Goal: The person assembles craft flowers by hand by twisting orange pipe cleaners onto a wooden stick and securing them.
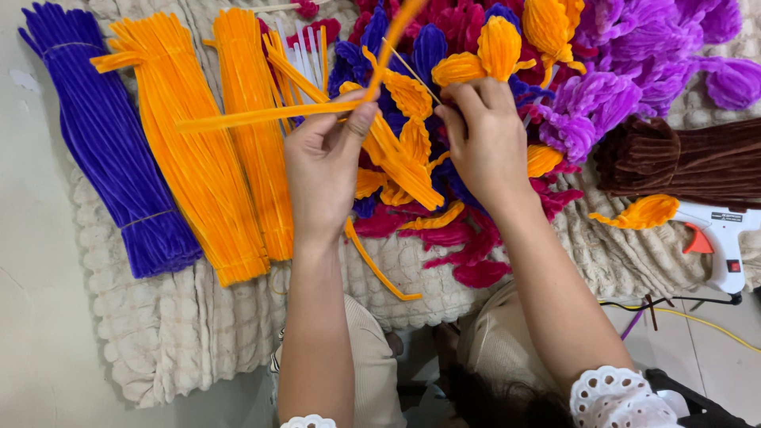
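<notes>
Both hands clamp orange pipe cleaners: left hand pinches a long strand, right hand grips looped petals; bundles crowd left, bare floor beyond the mat edge

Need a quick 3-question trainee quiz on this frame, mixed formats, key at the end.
1. True or false: the glue gun lies at the right edge, apart from both hands.
2. Which bundle lies farthest left on the cream mat? A) brown stems B) purple stems C) orange stems
3. Fill in: the left hand pinches a straight ____ pipe cleaner.

Key
1. True. Neither the left hand nor the right hand touches it.
2. B, the purple stem bundle; the orange stem bundles lie next to it, the brown stem bundle at far right.
3. Orange.
</notes>
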